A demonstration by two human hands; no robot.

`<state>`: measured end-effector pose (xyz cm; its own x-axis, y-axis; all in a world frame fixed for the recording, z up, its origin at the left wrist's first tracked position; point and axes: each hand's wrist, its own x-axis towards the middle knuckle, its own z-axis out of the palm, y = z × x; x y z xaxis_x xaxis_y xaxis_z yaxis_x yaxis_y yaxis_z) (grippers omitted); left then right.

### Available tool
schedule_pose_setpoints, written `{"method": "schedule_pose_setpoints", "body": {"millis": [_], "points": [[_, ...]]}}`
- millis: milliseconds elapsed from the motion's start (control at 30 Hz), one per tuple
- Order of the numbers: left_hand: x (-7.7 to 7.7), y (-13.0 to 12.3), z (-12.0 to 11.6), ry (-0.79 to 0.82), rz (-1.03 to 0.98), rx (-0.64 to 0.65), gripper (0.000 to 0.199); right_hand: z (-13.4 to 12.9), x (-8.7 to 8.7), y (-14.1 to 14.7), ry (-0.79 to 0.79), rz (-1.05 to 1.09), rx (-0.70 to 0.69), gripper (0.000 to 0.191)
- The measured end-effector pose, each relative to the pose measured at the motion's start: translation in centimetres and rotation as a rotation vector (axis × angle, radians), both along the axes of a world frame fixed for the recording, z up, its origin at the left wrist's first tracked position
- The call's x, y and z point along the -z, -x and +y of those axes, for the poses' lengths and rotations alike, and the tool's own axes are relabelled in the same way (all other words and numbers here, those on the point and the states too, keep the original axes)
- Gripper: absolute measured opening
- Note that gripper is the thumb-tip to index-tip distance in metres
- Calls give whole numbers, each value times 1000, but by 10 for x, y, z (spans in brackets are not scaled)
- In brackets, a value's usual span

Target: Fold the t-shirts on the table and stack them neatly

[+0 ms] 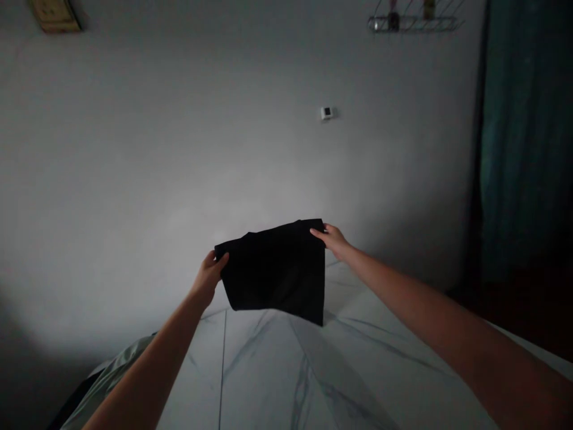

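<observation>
A black piece of folded cloth (275,269), perhaps a garment, hangs between my two hands above the marble-patterned tabletop (264,370). My left hand (210,276) pinches its upper left corner, thumb on the near face. At the upper right corner, my right hand (333,237) grips the cloth the same way and sits a little higher, so the top edge slopes. The cloth is held fairly taut along the top, and its lower edge hangs loose. Folds and details are lost in the dark fabric.
Pale green fabric (120,364) lies at the table's left side. A grey wall (179,149) stands behind, bearing a small white device (327,113) and a wire rack (412,24). A wooden object (56,17) hangs top left; a teal curtain (523,137) covers the right.
</observation>
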<state>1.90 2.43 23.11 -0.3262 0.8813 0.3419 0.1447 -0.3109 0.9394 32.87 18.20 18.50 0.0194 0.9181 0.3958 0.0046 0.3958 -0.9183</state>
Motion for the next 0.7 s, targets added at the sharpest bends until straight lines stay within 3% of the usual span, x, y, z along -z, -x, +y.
{"method": "schedule_pose_setpoints", "body": {"millis": [133,233,333,400,467,500,600,700], "points": [[-34,-83,-23,-75,39,130,58,-28,-36,-97,-58,164,-44,33],[-49,-139,-33,-71,79,216,52,-47,-60,-172,-127,139,-19,33],[-51,-186,-34,-17,85,283,50,-56,-76,-234,-190,79,19,32],[-38,-213,-28,40,52,318,52,-54,-74,-263,-173,37,40,32],[-8,-237,-17,111,-2,350,54,-46,-55,-283,-85,-29,36,31],[14,-248,-9,153,-34,362,56,-40,-38,-290,-20,-70,26,30],[103,-267,25,309,-129,396,60,-18,32,-299,191,-178,-17,26],[199,-266,71,412,-253,425,62,8,107,-295,317,-275,-28,23]]}}
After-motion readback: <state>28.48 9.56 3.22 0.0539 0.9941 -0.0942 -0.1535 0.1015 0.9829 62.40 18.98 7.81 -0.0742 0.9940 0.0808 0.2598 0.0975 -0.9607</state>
